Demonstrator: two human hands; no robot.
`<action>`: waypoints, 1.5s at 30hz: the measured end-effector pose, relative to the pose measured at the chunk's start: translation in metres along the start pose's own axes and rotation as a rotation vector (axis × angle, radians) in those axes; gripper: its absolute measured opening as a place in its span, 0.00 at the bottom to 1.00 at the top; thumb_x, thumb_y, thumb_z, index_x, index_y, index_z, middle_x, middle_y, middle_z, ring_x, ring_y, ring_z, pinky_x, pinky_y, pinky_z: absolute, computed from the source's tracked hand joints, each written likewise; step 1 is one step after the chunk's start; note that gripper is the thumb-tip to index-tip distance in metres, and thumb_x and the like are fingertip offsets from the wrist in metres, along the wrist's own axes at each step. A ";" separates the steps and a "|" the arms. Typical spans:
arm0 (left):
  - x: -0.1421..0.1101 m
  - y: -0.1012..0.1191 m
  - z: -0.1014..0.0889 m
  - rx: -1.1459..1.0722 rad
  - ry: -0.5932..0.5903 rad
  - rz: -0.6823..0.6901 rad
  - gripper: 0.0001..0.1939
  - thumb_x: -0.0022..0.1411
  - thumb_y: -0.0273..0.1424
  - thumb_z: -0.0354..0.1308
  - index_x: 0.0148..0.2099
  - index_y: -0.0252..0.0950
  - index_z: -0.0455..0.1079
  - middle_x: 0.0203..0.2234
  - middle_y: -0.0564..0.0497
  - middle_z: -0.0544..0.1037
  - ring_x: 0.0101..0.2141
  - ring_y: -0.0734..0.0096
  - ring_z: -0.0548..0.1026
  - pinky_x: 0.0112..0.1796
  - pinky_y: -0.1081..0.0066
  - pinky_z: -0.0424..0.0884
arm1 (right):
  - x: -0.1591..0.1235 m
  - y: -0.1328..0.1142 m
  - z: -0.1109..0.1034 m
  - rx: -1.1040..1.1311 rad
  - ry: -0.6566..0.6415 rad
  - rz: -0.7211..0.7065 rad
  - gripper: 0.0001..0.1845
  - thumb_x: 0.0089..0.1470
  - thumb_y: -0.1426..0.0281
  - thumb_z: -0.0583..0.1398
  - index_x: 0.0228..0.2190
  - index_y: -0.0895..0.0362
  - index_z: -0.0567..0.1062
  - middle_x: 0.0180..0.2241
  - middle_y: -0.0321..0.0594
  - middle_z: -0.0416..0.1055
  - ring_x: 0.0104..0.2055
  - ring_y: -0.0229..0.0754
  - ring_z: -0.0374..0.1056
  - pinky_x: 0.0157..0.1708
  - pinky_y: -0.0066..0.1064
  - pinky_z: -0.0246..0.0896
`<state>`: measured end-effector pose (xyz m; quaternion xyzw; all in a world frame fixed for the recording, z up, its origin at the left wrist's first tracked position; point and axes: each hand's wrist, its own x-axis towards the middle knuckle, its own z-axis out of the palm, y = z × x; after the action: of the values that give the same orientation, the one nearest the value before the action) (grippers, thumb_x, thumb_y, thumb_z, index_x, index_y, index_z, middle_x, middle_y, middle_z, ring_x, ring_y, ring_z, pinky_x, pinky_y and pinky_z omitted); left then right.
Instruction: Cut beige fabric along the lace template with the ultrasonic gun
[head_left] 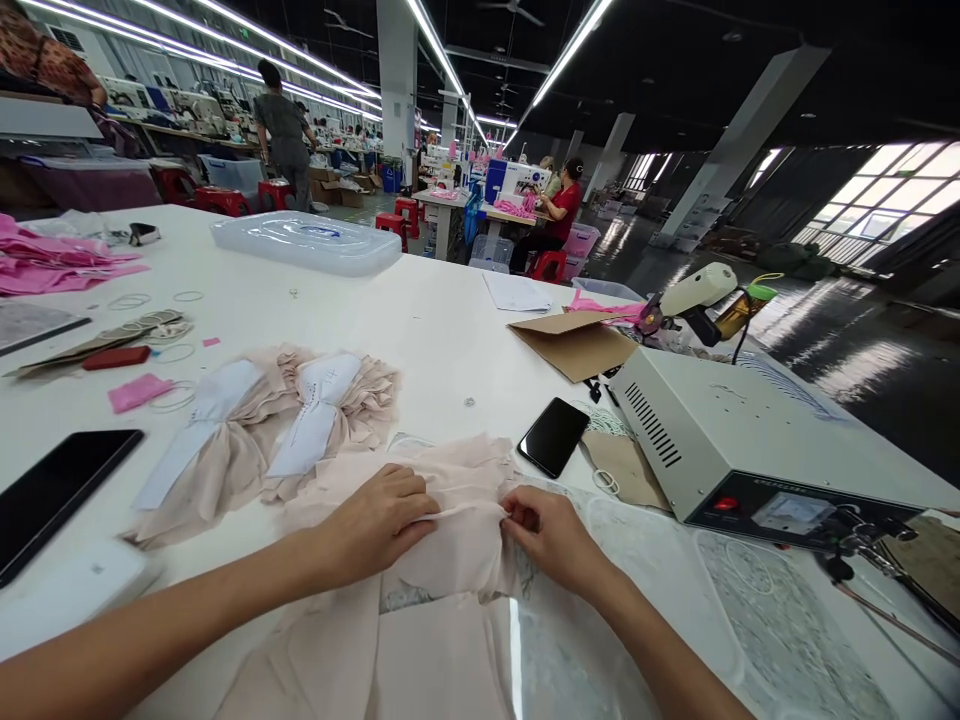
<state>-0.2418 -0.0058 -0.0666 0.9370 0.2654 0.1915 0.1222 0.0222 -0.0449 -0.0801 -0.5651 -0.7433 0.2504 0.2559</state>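
A sheer beige fabric (450, 560) lies in front of me, partly gathered into folds, over a clear plastic lid (630, 570). My left hand (386, 515) pinches a fold of it between thumb and fingers. Close by on the right, my right hand (544, 530) grips the same fabric near its right edge with bent fingers. Left of my hands rest gathered beige fabric pieces (375, 400) with white paper patterns (322, 410) on top, which carry pen marks.
A black phone (553, 438) sits beyond my right hand, beside a grey metal box with a dial (780, 440). Another dark phone (60, 490) and a white device (75, 590) lie at left. Farther back are a clear lid (307, 240), brown cardboard (574, 340) and pink fabric (52, 255). People work beyond.
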 end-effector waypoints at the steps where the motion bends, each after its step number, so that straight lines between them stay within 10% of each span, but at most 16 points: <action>1: 0.001 0.001 -0.001 -0.005 -0.012 -0.019 0.08 0.67 0.25 0.52 0.35 0.36 0.70 0.26 0.51 0.71 0.30 0.68 0.68 0.38 0.69 0.64 | -0.001 0.000 0.001 -0.010 0.020 -0.005 0.06 0.52 0.75 0.58 0.27 0.53 0.74 0.24 0.34 0.70 0.26 0.38 0.65 0.25 0.29 0.62; 14: -0.009 0.019 -0.021 -0.009 0.025 0.148 0.12 0.73 0.27 0.40 0.39 0.37 0.63 0.25 0.53 0.70 0.25 0.72 0.69 0.32 0.74 0.64 | -0.022 -0.014 -0.010 -0.068 0.173 -0.215 0.11 0.56 0.73 0.56 0.41 0.54 0.74 0.38 0.43 0.73 0.38 0.43 0.70 0.37 0.35 0.70; 19: -0.002 0.027 -0.022 0.102 0.052 0.244 0.15 0.74 0.25 0.37 0.36 0.36 0.62 0.23 0.54 0.68 0.22 0.74 0.65 0.27 0.74 0.61 | -0.006 -0.033 -0.006 -0.088 0.016 -0.423 0.39 0.43 0.75 0.66 0.58 0.53 0.64 0.54 0.46 0.68 0.56 0.51 0.62 0.55 0.47 0.62; 27: -0.020 0.033 -0.048 0.187 0.086 0.270 0.14 0.71 0.21 0.38 0.39 0.36 0.63 0.24 0.53 0.68 0.22 0.71 0.64 0.28 0.72 0.61 | -0.025 -0.037 -0.017 -0.057 0.136 -0.494 0.14 0.51 0.83 0.55 0.34 0.55 0.73 0.30 0.40 0.69 0.35 0.41 0.64 0.32 0.33 0.65; 33: -0.071 0.066 -0.052 -0.013 -0.406 0.206 0.09 0.58 0.25 0.62 0.30 0.38 0.64 0.25 0.55 0.72 0.24 0.70 0.69 0.30 0.71 0.65 | -0.092 -0.056 -0.014 -0.209 -0.016 -0.734 0.09 0.57 0.79 0.55 0.34 0.56 0.72 0.26 0.38 0.70 0.29 0.38 0.62 0.32 0.32 0.63; 36: -0.067 0.057 -0.049 -0.178 -0.448 0.098 0.08 0.59 0.33 0.65 0.33 0.39 0.68 0.30 0.55 0.74 0.28 0.71 0.74 0.31 0.74 0.67 | -0.088 -0.052 -0.019 -0.048 -0.210 -0.467 0.09 0.57 0.70 0.60 0.41 0.54 0.74 0.36 0.41 0.75 0.39 0.41 0.70 0.39 0.32 0.68; 39: -0.037 0.032 -0.039 -0.183 -0.254 0.002 0.09 0.70 0.27 0.49 0.38 0.37 0.70 0.35 0.50 0.75 0.33 0.72 0.75 0.34 0.76 0.68 | -0.056 -0.036 -0.021 0.026 0.012 -0.096 0.07 0.56 0.69 0.59 0.37 0.52 0.76 0.35 0.39 0.76 0.37 0.41 0.72 0.36 0.33 0.70; 45: 0.011 -0.004 -0.004 0.155 0.019 0.016 0.07 0.66 0.27 0.53 0.44 0.35 0.71 0.38 0.46 0.76 0.38 0.62 0.75 0.40 0.66 0.70 | -0.002 -0.005 0.001 -0.028 0.170 -0.123 0.07 0.57 0.65 0.60 0.34 0.56 0.74 0.31 0.36 0.74 0.32 0.37 0.70 0.33 0.32 0.69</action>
<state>-0.2368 0.0046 -0.0608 0.9439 0.2732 0.1800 0.0451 0.0184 -0.0485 -0.0781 -0.5410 -0.7557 0.1750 0.3249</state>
